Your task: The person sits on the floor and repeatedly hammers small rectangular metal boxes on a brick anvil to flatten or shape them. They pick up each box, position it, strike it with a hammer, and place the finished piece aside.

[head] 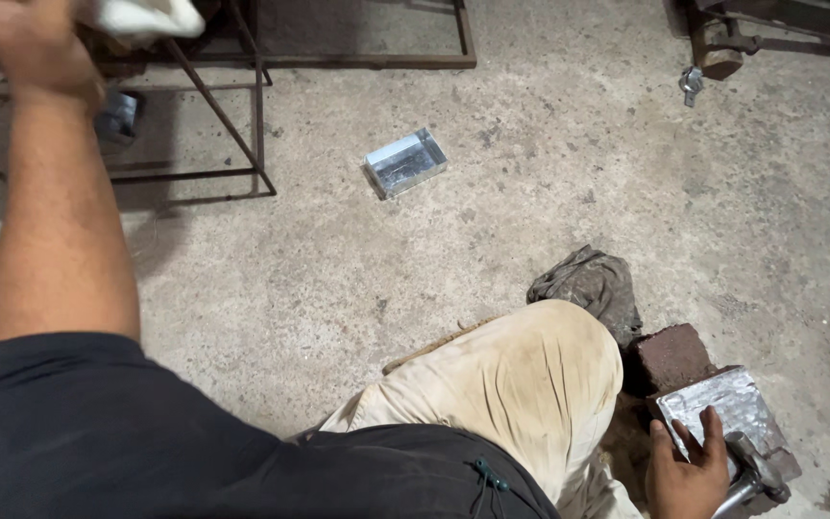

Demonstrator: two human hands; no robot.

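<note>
Dark navy short-sleeved shirt (pixel 98 432), dusty beige trousers (pixel 521 384).

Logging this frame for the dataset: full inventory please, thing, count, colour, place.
metal tray: 1, silver, on floor, upper centre
rag: 1, grey-brown, on floor by the knee
brick: 1, reddish, lower right
metal sheet: 1, silver, on the brick
hammer: 1, steel, bottom right
rod frame: 1, rusty, upper left
concrete floor: grey
white cloth: 1, top left, at left hand
left hand: raised, top left
right hand: on metal sheet, by hammer
</note>
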